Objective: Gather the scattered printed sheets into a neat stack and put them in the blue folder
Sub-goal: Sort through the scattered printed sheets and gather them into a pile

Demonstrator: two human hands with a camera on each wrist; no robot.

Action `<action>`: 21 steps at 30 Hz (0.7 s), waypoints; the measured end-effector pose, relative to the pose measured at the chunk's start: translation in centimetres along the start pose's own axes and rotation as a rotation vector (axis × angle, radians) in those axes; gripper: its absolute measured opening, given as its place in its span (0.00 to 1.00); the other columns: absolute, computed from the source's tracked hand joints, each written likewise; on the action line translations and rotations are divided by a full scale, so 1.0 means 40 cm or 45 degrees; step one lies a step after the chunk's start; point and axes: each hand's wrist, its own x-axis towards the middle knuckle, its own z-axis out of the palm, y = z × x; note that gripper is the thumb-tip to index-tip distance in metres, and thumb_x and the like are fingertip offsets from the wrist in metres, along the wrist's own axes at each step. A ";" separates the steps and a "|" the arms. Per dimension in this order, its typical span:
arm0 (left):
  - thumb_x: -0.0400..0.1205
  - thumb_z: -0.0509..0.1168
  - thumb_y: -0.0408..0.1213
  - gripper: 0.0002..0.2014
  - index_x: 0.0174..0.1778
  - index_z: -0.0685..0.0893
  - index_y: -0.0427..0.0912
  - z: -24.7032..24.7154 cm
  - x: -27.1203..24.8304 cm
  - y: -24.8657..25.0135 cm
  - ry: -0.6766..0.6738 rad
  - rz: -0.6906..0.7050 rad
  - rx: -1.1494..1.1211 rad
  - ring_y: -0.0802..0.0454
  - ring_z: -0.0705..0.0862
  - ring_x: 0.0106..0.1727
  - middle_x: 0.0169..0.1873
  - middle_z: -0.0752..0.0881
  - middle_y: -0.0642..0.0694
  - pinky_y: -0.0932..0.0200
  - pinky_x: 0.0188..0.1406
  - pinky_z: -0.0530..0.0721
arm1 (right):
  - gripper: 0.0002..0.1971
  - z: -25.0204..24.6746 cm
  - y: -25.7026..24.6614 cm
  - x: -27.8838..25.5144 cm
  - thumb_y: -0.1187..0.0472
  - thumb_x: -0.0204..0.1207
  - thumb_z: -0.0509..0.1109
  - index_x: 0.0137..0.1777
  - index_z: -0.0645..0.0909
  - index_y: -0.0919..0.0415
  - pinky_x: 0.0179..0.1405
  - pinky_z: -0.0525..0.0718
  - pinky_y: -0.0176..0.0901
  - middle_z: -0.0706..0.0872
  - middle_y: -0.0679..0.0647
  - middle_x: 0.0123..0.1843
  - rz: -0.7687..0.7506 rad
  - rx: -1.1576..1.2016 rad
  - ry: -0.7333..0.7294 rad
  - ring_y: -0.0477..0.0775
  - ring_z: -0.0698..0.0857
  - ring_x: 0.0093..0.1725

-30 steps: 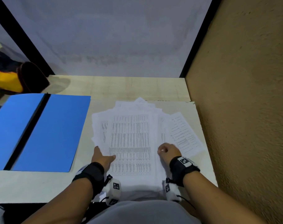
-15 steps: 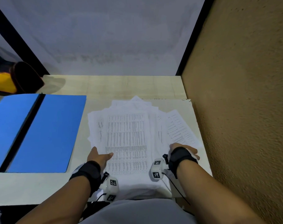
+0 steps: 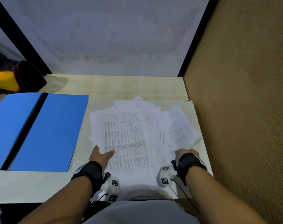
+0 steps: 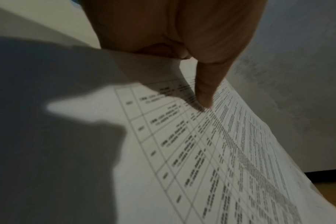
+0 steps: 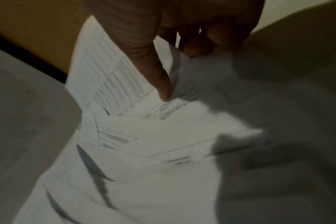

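A fanned pile of printed sheets (image 3: 129, 135) lies on the pale table (image 3: 32, 186), right of the open blue folder (image 3: 48, 131). My left hand (image 3: 99, 155) holds the pile's near left edge. Its thumb (image 4: 203, 94) presses the top printed sheet (image 4: 230, 151), and its fingers are hidden under the paper. My right hand (image 3: 185, 153) grips the pile's near right edge. In the right wrist view its thumb (image 5: 159, 78) lies on top and its curled fingers (image 5: 197, 45) are below the sheets (image 5: 144, 144). The rightmost sheet (image 3: 182, 128) curls upward.
A brown textured wall (image 3: 242, 110) stands right against the table's right edge. A white panel (image 3: 113, 38) closes the back. A yellow and black object (image 3: 6, 80) sits at the far left behind the folder. Bare tabletop lies in front of the folder.
My right hand moved from the middle of the pile to its right edge and took hold there, and the rightmost sheet lifted. My left hand stayed at the left edge.
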 end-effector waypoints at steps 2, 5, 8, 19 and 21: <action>0.77 0.69 0.22 0.35 0.78 0.61 0.34 0.004 -0.016 0.005 -0.027 0.064 0.026 0.40 0.73 0.72 0.71 0.72 0.42 0.53 0.64 0.71 | 0.29 0.006 0.011 -0.022 0.62 0.66 0.80 0.67 0.77 0.69 0.66 0.77 0.48 0.82 0.59 0.65 -0.031 0.038 0.045 0.63 0.81 0.63; 0.75 0.70 0.20 0.38 0.78 0.59 0.38 -0.001 -0.007 0.013 -0.074 0.092 0.022 0.45 0.74 0.69 0.73 0.71 0.45 0.52 0.66 0.71 | 0.25 0.012 0.023 -0.011 0.60 0.63 0.82 0.59 0.81 0.66 0.66 0.79 0.52 0.85 0.58 0.57 -0.167 -0.037 0.016 0.63 0.84 0.57; 0.76 0.69 0.20 0.39 0.80 0.56 0.36 -0.008 0.005 0.022 -0.153 0.107 0.038 0.41 0.70 0.75 0.76 0.69 0.40 0.52 0.68 0.71 | 0.10 -0.015 -0.008 -0.021 0.62 0.72 0.76 0.52 0.83 0.59 0.55 0.81 0.45 0.86 0.57 0.50 -0.364 -0.008 0.099 0.60 0.84 0.50; 0.75 0.62 0.10 0.32 0.74 0.65 0.37 -0.045 0.011 0.007 -0.174 0.143 -0.086 0.41 0.78 0.62 0.64 0.78 0.38 0.47 0.60 0.77 | 0.10 -0.106 -0.145 -0.092 0.64 0.77 0.69 0.55 0.85 0.68 0.54 0.83 0.49 0.88 0.64 0.51 -0.889 -0.245 0.413 0.64 0.86 0.51; 0.75 0.63 0.11 0.33 0.74 0.65 0.36 -0.048 0.009 0.004 -0.173 0.151 -0.089 0.42 0.78 0.62 0.62 0.78 0.39 0.48 0.61 0.77 | 0.11 -0.113 -0.164 -0.117 0.61 0.77 0.69 0.51 0.85 0.70 0.50 0.86 0.53 0.89 0.66 0.46 -0.941 -0.367 0.435 0.65 0.87 0.46</action>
